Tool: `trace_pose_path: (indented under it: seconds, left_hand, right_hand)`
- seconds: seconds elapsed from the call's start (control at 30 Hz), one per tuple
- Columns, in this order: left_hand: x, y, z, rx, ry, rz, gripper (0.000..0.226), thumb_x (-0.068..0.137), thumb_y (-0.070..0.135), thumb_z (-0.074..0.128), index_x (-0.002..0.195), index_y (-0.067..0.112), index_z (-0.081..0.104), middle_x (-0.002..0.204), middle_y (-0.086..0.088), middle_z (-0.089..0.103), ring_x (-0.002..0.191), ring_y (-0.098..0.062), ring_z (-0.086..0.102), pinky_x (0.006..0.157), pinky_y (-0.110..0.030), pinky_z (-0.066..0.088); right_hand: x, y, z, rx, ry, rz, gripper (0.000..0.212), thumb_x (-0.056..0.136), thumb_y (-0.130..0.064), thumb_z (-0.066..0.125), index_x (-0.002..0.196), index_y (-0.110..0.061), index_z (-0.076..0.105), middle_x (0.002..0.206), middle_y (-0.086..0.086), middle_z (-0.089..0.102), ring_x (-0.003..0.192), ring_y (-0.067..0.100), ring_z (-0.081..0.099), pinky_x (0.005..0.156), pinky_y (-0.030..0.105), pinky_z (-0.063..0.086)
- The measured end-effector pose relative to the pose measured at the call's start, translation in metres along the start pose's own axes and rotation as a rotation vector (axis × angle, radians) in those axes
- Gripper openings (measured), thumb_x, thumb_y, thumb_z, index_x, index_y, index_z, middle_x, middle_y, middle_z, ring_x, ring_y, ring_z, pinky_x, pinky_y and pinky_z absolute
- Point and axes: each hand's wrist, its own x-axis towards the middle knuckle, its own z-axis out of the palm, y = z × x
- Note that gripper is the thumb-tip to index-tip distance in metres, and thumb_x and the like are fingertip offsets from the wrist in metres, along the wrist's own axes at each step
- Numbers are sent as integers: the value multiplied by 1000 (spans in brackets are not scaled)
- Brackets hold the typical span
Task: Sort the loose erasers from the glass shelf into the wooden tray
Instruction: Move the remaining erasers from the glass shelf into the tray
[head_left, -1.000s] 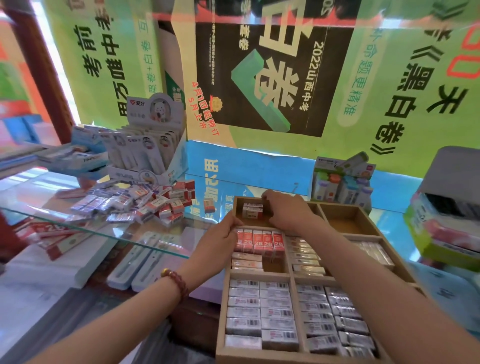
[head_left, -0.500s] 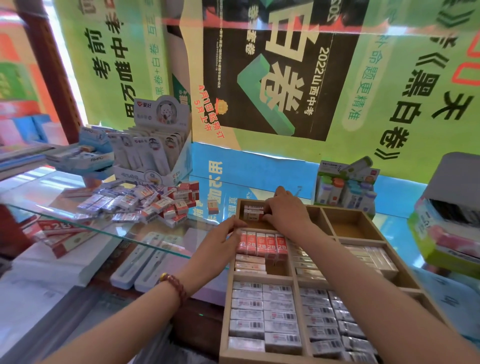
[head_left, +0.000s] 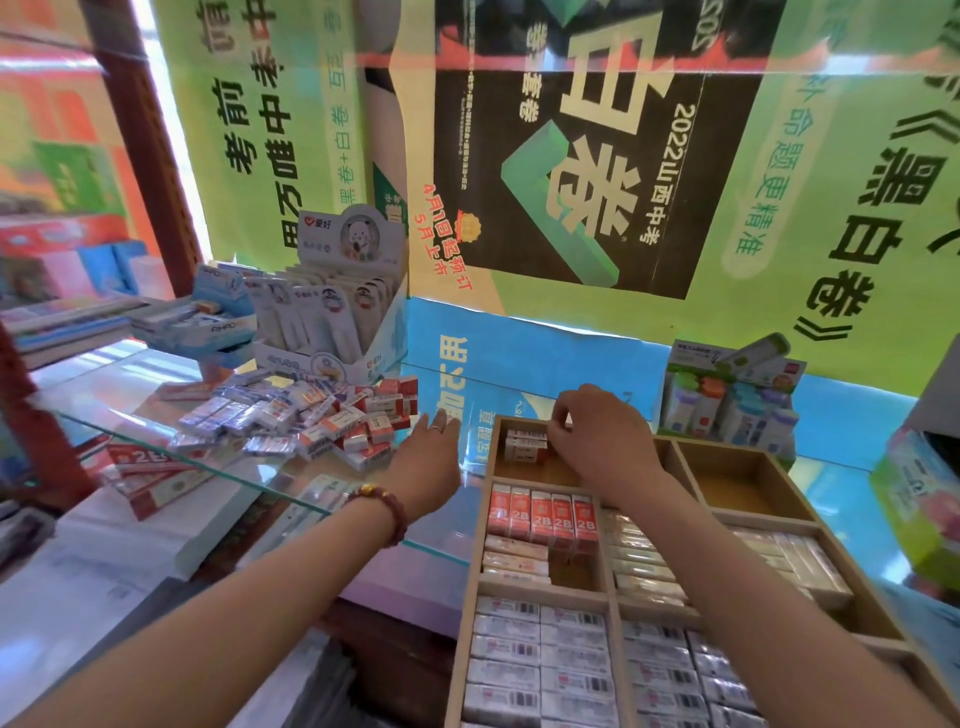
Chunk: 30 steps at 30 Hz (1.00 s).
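Note:
A pile of loose erasers (head_left: 311, 415) in red-and-white and pale wrappers lies on the glass shelf (head_left: 130, 384). The wooden tray (head_left: 470, 597) stands to its right, most compartments filled with rows of erasers. My left hand (head_left: 431, 457) stretches flat over the glass toward the pile's right edge, fingers straight, holding nothing. My right hand (head_left: 597, 441) reaches into the tray's far-left compartment, fingertips curled on the top eraser (head_left: 524, 441) of a small stack there. A row of red 2B erasers (head_left: 540, 514) stands in the compartment just in front.
The tray's far-right compartment (head_left: 737, 478) holds nothing. A display box of correction tapes (head_left: 332, 312) stands behind the pile. A carton of small bottles (head_left: 727, 400) sits behind the tray, and a green box (head_left: 914, 499) to its right. Poster-covered wall closes the back.
My left hand has left the tray's left edge and moved up and left toward the eraser pile. My right hand stays in the far-left compartment.

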Motion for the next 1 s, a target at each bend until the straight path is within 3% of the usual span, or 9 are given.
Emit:
trace_pose_path:
  seconds: [0.1,0.17,0.3,0.43,0.53,0.63,0.77,0.87,1.0]
  left_hand:
    - [2,-4,0,-15,108,60,43,86,-9,44,126,4,46,132,-14,47,117,-25,51,97,-31,44]
    - [3,-7,-7,-6,100,71,32,87,-6,46,115,6,50,116,-12,56,104,-24,54,85,-28,44]
    - [-1,-13,-20,-211,21,0,24,89,11,59,112,11,51,108,-8,62,91,-20,57,75,-26,44]
    - [-17,5,-27,-595,272,-14,47,77,19,74,114,18,45,104,5,52,74,-9,56,66,-24,46]
    - [-28,30,-30,-796,394,93,48,75,16,76,112,23,46,100,8,49,73,-5,56,62,-16,47]
    - [-37,43,-26,-799,476,171,41,77,9,71,108,24,49,106,6,51,74,0,55,64,-14,46]
    - [-45,44,-18,-797,336,75,53,75,10,73,119,22,45,114,5,45,87,-6,53,76,-25,49]
    - [-49,41,-12,-621,208,54,34,82,17,67,112,20,53,116,3,47,103,-7,46,85,-20,39]
    - [-52,39,-11,-621,208,85,19,84,21,66,100,22,57,112,6,50,101,-4,49,80,-16,38]
  right_hand:
    - [1,0,0,47,11,-4,21,95,-29,47,99,-16,63,95,0,56,84,17,55,67,27,36]
    - [1,-1,0,53,-8,-17,21,95,-29,47,99,-16,63,95,0,56,83,17,54,66,27,36]
    - [-1,-5,0,105,-92,-41,24,94,-30,48,101,-15,65,101,2,58,92,20,57,69,28,39]
    - [-1,-11,0,418,-170,7,28,91,-40,56,98,-15,67,89,-4,60,84,13,55,65,24,39]
    - [0,-19,0,631,-249,2,25,88,-35,63,98,-14,70,87,-5,63,84,10,58,69,22,42]
    - [-1,-22,-4,728,-224,-38,19,86,-28,67,93,-11,72,85,-3,65,81,9,59,74,26,43]
    - [-6,-8,-4,464,-118,-49,21,87,-36,65,92,-16,69,90,-5,64,86,11,58,75,28,46]
    - [-11,4,1,304,-157,-30,20,86,-35,65,98,-20,69,101,-4,62,96,14,58,82,32,49]
    - [-14,5,8,185,-173,-84,17,86,-34,64,100,-24,64,105,-4,61,97,15,58,79,30,47]
